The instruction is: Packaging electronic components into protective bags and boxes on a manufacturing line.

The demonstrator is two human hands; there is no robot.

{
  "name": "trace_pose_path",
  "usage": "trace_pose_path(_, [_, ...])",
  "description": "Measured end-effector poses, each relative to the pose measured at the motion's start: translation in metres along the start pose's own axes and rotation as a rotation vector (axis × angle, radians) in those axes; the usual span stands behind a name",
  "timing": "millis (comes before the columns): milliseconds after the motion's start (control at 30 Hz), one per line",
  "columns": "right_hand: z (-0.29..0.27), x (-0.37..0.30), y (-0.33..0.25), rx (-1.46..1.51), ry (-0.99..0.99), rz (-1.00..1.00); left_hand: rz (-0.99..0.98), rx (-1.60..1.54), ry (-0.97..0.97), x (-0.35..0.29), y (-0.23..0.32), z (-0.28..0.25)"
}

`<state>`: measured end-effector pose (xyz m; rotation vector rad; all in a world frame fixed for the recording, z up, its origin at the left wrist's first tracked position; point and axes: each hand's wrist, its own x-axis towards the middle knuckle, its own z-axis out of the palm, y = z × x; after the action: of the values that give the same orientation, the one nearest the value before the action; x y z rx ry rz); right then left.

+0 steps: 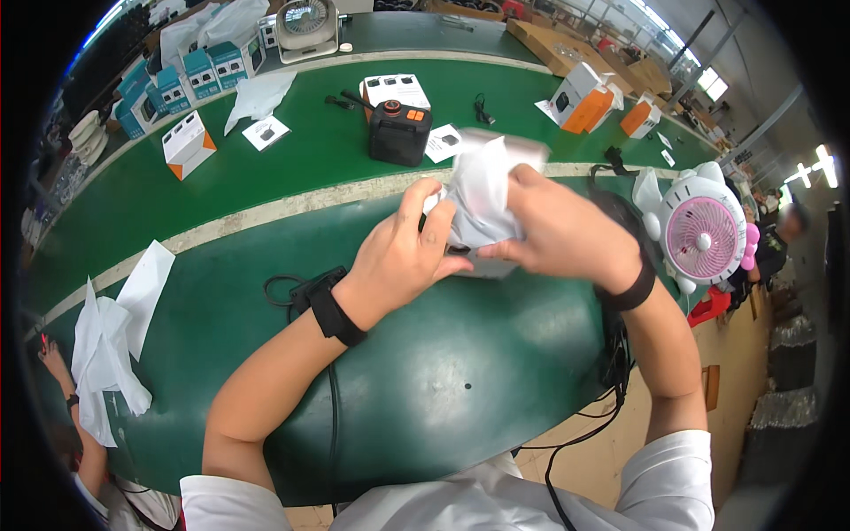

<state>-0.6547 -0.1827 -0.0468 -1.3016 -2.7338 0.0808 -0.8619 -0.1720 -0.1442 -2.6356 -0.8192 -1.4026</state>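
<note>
Both of my hands are raised over the near part of the green bench, closed round a crumpled white wrapping bag. My left hand grips its left side with bent fingers, the thumb pointing in along the lower edge. On the other side my right hand pinches the bag, fingers at the top and thumb underneath. Whatever the bag contains is mostly hidden; a small dark part shows near the thumbs. A pale box-like shape behind the bag is smeared by motion. Black bands circle both wrists.
Beyond my hands stand a black device with orange buttons, a white-and-orange box and several teal boxes. White wrapping sheets lie at left, near another person's hand. A pink-and-white fan and black cables are right.
</note>
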Motion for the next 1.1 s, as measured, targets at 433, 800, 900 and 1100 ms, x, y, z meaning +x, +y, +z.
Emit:
trace_pose_path(433, [0.046,0.02,0.113,-0.808,0.21,0.51,0.004,0.091,-0.01,-0.004,-0.027,-0.025])
trace_pose_path(800, [0.058,0.152,0.069,0.075,0.414,0.163,-0.566,0.586,-0.171,0.004,-0.28,-0.083])
trace_pose_path(900, [0.084,0.171,0.059,-0.002,0.258,0.272,-0.563,0.63,-0.186,-0.014,-0.339,-0.064])
trace_pose_path(1100, [0.092,0.148,0.068,0.087,0.422,0.344,-0.771,0.478,-0.022,0.012,-0.314,-0.078])
